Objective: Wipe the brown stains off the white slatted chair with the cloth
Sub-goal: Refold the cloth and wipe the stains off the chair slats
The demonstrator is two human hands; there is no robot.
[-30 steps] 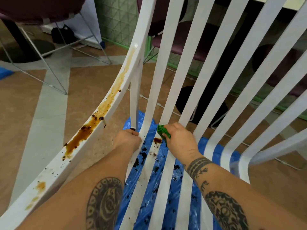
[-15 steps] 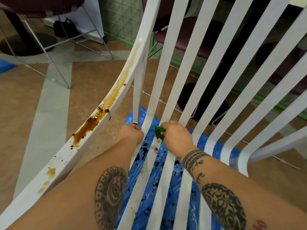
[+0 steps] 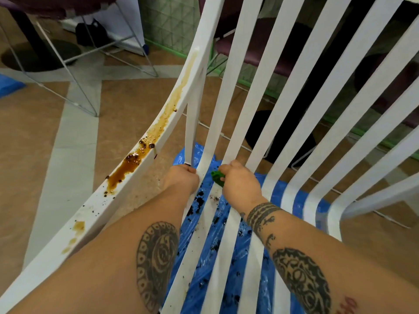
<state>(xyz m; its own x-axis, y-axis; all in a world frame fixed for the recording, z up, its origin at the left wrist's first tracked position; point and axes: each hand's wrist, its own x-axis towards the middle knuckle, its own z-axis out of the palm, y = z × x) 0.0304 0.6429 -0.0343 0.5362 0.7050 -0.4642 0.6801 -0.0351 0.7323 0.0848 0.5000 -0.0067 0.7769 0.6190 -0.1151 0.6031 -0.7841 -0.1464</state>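
Since a second ago the right hand (image 3: 240,186) has crept a little way up its slat (image 3: 248,109), and the brown blot that sat beside the cloth no longer shows. Its fingers are curled tight round the small green cloth (image 3: 217,177), wadded into a lump and pressed to that slat's left edge. The left hand (image 3: 181,181) is closed round the left slat (image 3: 218,123), just beside the cloth, which looks like bracing.

Soft and crumpled, the cloth should mould round the narrow edges and will probably load up with muck quickly. The white chair (image 3: 317,114) appears stiff, smooth and glossy, and probably light enough to shift under rubbing, so a firm grip on a slat close to the work seems the right hold.

Most of the brown stains (image 3: 127,168) are still on the curved side rail (image 3: 102,207), left of both hands. They form a wet-looking, syrupy streak, thin and amber higher up, pooling dark lower down with small lumps in it. It will likely smear before it lifts.

Under the slats lies a crinkled blue sheet (image 3: 201,275) strewn with dark crumbs (image 3: 199,201), on a tan and grey floor (image 3: 45,143).
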